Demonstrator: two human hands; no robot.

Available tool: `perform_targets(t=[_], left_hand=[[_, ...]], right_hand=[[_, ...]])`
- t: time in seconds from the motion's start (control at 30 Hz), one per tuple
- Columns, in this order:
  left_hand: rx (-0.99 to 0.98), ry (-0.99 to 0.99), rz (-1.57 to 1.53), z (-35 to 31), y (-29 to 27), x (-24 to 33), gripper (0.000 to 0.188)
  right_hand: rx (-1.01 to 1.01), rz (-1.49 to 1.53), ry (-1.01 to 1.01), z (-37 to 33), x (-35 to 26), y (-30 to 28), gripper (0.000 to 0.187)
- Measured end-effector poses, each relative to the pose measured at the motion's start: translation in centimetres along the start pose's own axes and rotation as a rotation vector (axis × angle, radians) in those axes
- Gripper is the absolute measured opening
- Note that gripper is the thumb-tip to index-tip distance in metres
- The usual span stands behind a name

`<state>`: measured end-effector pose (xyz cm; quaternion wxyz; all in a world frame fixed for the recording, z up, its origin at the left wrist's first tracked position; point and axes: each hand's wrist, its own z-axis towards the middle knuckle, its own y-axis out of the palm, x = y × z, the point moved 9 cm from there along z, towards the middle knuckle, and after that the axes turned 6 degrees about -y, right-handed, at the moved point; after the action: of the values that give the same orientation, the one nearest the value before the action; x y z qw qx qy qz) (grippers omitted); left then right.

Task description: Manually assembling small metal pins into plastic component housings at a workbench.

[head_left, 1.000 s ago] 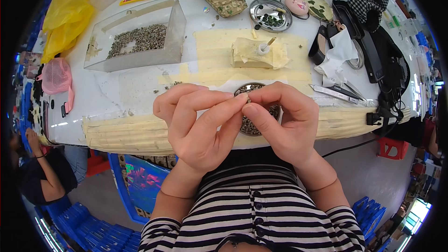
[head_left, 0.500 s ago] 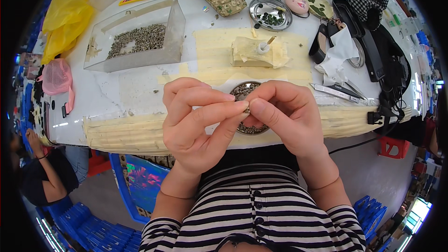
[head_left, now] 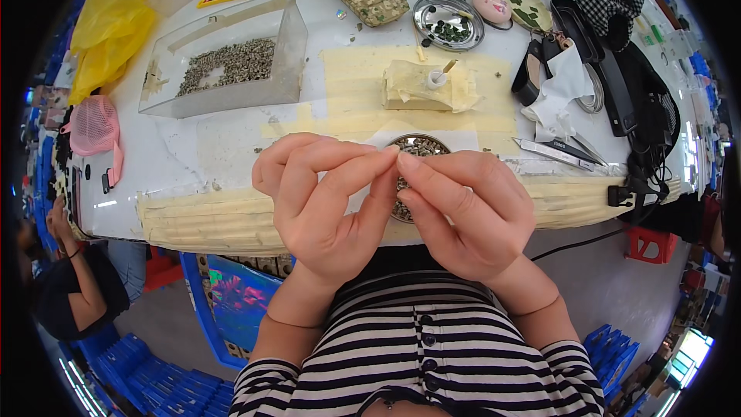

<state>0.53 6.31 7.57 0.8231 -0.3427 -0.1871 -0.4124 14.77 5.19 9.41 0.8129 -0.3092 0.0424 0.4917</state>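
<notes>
My left hand (head_left: 324, 205) and my right hand (head_left: 471, 212) meet fingertip to fingertip at the table's near edge. Thumb and forefinger are pinched together on each side. Whatever lies between the tips is too small or too hidden to make out. Just beneath the fingers sits a round dish (head_left: 432, 138) of small metallic pieces (head_left: 414, 145), partly covered by the hands. Beyond it a small white cup (head_left: 437, 80) with a stick in it stands on a block (head_left: 397, 94) wrapped in cream tape.
At left a clear box (head_left: 287, 91) contains many small metallic pieces. A camouflage-patterned case (head_left: 367, 1) and a metal plate (head_left: 417, 22) of dark green bits lie at the back. Tweezers (head_left: 552, 154) rest at right, near black straps and cables. Another person's hand (head_left: 58, 218) shows at far left.
The joined fingertips have moved slightly up and left, away from the dish's middle. The small piece seen between them before is now hidden. The other person's hand has shifted slightly.
</notes>
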Motion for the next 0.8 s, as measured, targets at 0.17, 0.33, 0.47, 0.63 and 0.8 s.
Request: perform_targets(t=[0.17,0.33,0.47,0.63,0.8], left_hand=[[0.008,-0.005,-0.045,-0.1,-0.1,-0.2,0.028],[0.005,-0.008,-0.086,-0.2,-0.5,-0.3,0.029],[-0.001,0.013,-0.094,-0.1,-0.8,0.2,0.030],[-0.061,0.066,-0.042,-0.2,-0.6,0.8,0.022],[-0.012,0.053,-0.004,-0.3,-0.4,1.0,0.024]], right_hand=[[-0.038,0.393,0.369,-1.5,2.9,0.7,0.028],[0.017,1.051,0.902,-3.7,4.4,3.1,0.023],[-0.027,1.263,1.045,-4.4,4.4,3.9,0.023],[0.018,1.230,0.935,-4.2,4.5,4.0,0.019],[0.046,0.795,0.740,-2.9,4.4,2.1,0.017]])
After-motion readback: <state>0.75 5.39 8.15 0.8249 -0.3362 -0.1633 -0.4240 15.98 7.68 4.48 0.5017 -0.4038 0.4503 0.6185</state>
